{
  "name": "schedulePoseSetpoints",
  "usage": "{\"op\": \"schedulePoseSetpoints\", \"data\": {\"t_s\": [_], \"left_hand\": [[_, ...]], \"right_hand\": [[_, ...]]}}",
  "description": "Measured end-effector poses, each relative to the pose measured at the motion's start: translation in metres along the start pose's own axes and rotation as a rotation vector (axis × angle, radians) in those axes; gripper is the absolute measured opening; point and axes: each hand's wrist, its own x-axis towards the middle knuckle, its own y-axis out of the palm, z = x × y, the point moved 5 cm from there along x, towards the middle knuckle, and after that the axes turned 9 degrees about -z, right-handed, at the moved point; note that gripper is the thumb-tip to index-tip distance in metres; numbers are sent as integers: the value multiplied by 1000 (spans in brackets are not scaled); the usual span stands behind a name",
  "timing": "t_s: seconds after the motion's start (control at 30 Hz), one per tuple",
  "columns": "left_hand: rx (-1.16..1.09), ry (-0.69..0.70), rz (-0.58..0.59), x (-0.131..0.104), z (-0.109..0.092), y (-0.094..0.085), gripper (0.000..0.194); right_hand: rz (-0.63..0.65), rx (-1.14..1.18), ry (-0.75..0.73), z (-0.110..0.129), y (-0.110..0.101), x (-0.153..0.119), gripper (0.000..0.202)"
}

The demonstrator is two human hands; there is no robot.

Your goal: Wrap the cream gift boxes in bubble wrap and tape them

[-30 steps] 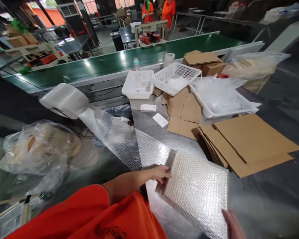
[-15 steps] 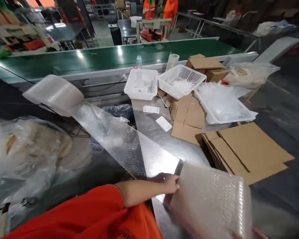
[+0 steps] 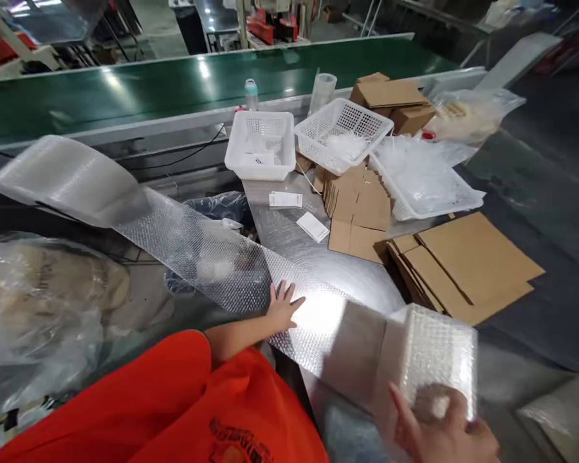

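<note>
A strip of clear bubble wrap (image 3: 313, 302) runs slantwise from a large roll (image 3: 72, 177) at the left onto the metal table. My left hand (image 3: 282, 310) lies on this strip with fingers spread, near the table's left edge. At the strip's right end stands a box-shaped bundle (image 3: 439, 350) wrapped in bubble wrap; whatever is inside cannot be made out. My right hand (image 3: 444, 431) grips the near side of the bundle, thumb to the left and fingers curled against it. Part of its grip is hidden.
Flat cardboard (image 3: 477, 257) lies to the right, with folded cartons (image 3: 359, 206) behind. Two white baskets (image 3: 260, 145) and a tray of plastic bags (image 3: 424, 180) stand farther back. White labels (image 3: 312, 226) lie on the metal table (image 3: 284, 241). Beyond runs a green conveyor (image 3: 164, 90).
My left hand has left the bundle's edge and moved left onto the strip, fingers now spread. The bundle has been turned and now stands upright. The view has tipped downward.
</note>
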Motion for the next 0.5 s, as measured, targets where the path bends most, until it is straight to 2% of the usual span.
{"op": "schedulePoseSetpoints", "data": {"t_s": [0.07,0.17,0.37,0.5], "left_hand": [[-12,9,-11,-3,26,-11,93],[-13,34,-13,-5,39,-19,90],[-56,75,-3,-4,36,-19,87],[-60,76,-4,-3,37,-20,87]], "right_hand": [[-90,-51,-93,38,-5,-15,81],[-134,-58,-244,81,8,-25,64],[89,-21,-257,130,63,-36,56],[155,-74,-291,161,82,-50,51]]}}
